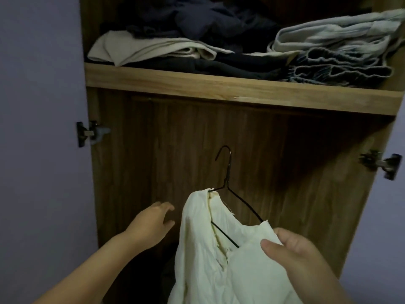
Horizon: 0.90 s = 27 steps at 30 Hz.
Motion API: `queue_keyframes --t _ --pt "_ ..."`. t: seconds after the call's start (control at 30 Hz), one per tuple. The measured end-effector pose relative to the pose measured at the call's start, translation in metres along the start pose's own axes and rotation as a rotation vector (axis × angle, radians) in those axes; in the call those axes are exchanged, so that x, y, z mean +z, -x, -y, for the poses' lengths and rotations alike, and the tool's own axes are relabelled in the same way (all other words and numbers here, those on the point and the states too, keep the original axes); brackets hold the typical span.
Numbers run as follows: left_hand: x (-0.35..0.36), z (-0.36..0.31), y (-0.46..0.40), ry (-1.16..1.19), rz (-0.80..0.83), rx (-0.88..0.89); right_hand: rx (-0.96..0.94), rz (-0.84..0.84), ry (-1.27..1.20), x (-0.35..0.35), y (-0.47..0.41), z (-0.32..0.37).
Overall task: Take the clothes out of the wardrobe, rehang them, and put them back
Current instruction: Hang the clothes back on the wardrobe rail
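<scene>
Right hand (293, 251) is pinching cream shirt (210, 260) on black wire hanger (228, 183), lower centre. Left hand (153, 220) is reaching in open-fingered, holding nothing, toward wardrobe (197, 137).

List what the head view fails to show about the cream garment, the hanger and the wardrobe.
- Cream garment: lower part cut off by the bottom edge; its type is unclear.
- Wire hanger: its left arm hidden inside the fabric.
- Right hand: fingers hidden behind the cloth it grips.
- Hanging rail: none visible under the shelf; that recess is dark.
- Wardrobe floor: too dark.
</scene>
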<state>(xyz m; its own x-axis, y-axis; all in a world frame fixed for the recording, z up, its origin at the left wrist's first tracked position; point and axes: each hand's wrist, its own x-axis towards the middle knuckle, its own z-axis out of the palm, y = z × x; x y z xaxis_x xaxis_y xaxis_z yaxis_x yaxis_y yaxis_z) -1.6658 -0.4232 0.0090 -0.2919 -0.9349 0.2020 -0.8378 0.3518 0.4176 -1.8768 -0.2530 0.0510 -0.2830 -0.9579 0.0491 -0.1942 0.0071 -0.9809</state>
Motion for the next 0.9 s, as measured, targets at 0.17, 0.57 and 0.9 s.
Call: queue_keyframes --t 0.17,0.57,0.9 --pt "-0.011 0.026 -0.037 0.008 -0.017 -0.019 -0.073 -0.021 -0.009 0.026 -0.067 0.019" --pt "-0.035 0.084 -0.127 0.087 -0.041 -0.041 -0.293 -0.124 -0.036 0.121 -0.238 0.074" --pt "-0.042 0.130 -0.154 0.102 -0.077 -0.092 -0.385 -0.070 0.036 0.208 -0.332 0.078"
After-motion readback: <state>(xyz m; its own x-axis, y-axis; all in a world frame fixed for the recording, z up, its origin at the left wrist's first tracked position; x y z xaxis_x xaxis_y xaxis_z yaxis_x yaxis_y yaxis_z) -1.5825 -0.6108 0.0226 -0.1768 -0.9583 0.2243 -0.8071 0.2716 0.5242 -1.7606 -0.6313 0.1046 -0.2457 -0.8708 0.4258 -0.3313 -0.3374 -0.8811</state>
